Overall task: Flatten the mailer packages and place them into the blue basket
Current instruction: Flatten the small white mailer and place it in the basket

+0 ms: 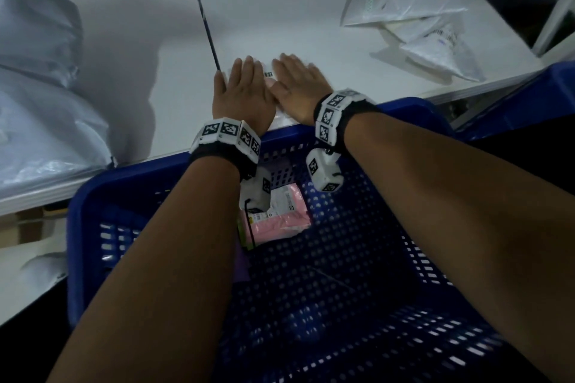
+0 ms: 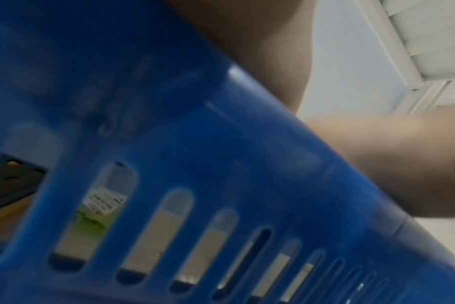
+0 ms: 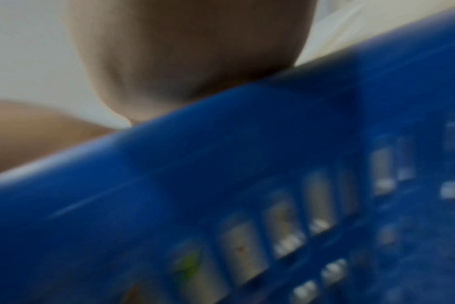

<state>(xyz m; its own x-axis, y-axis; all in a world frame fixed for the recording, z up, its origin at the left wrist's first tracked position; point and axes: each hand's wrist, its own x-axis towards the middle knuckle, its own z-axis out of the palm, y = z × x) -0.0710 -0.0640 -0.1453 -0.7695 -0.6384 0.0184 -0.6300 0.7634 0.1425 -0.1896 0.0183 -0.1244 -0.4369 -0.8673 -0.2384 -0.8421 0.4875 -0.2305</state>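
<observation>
Both hands lie flat, palms down, side by side on a white mailer (image 1: 269, 74) at the near edge of the white table (image 1: 174, 78). My left hand (image 1: 241, 84) presses its left part, my right hand (image 1: 295, 84) its right part; a barcode label shows between them. The hands hide most of the mailer. The blue basket (image 1: 357, 258) stands just below the table edge under my forearms, with a pink mailer (image 1: 284, 214) lying inside. Each wrist view shows only blurred basket rim (image 2: 221, 144) (image 3: 221, 164) and part of a hand.
More white mailers (image 1: 413, 9) are piled at the table's far right. A large grey plastic bag (image 1: 43, 96) fills the left side. A thin dark rod (image 1: 208, 29) lies on the table beyond my left hand. A second blue basket (image 1: 541, 93) sits at the right.
</observation>
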